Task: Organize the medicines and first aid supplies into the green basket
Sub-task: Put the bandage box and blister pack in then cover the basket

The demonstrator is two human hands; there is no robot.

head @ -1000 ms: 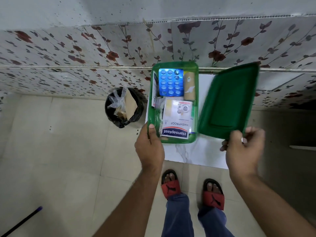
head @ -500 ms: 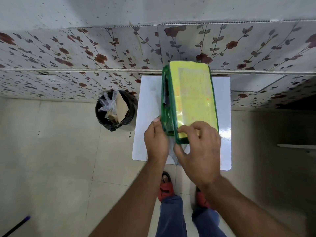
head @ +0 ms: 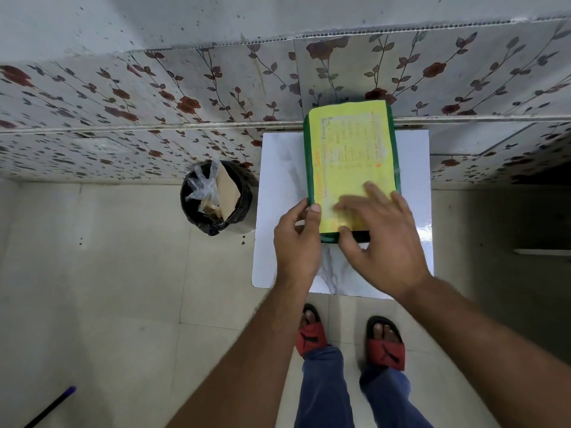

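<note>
The green basket stands on a small white table, its long side running away from me toward the wall. Its lid lies flat on top, yellow label facing up with handwritten lines. The medicines inside are hidden under the lid. My left hand grips the basket's near left corner, thumb on the lid's edge. My right hand lies spread on the near end of the lid, fingers flat on the label and thumb hooked under the front rim.
A black bin with plastic and cardboard scraps stands on the floor left of the table. A floral tiled wall runs behind the table. My feet in red sandals are below the table edge. A dark stick lies at the bottom left.
One second ago the basket was open with the lid held off to the right. My right hand swung the lid over and it now lies flat on the basket, pressed down.
</note>
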